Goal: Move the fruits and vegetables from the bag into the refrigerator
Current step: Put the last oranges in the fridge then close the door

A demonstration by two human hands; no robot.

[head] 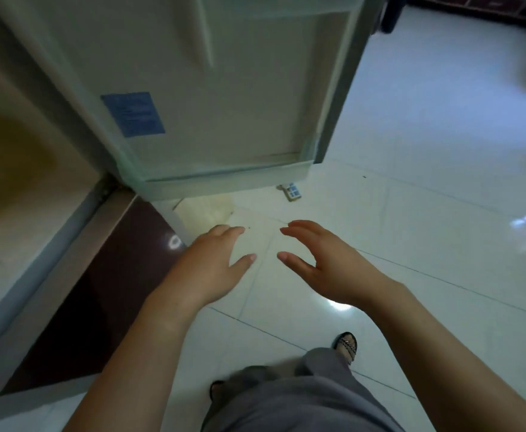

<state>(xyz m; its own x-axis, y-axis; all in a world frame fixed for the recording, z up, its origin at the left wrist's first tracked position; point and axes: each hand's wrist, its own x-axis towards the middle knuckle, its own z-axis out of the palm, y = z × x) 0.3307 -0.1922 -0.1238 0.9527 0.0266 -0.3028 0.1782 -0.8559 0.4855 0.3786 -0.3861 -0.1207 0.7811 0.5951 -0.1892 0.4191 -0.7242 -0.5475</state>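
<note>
White glossy tile floor (427, 198) noted across the right and lower frame, with strong reflections. Recorded the refrigerator door (224, 104) standing open at upper centre, inner liner toward the camera, blue sticker (132, 113) on it. Found the left hand (212, 263) and right hand (324, 260) stretched forward at centre frame, apart, fingers spread and loosely bent, gripping nothing. Looked for the bag and the produce and saw neither, so could not place them. Could not see the refrigerator interior either. Judged progress unclear: nothing in hand, no fruit or vegetable visible.

Risks logged:
- Spotted a small white-and-blue object (291, 192) on the floor just below the door's lower corner. Could be stepped on or kicked during a reach toward the door.
- Noted a sandalled foot (346, 342) at lower centre on slick-looking tile. Could slip if turning quickly with a load.
- Marked the door's lower edge just above the hands in the frame. Could strike knuckles or head when bending.
- Flagged the open door: likely cold loss while fetching the bag.
</note>
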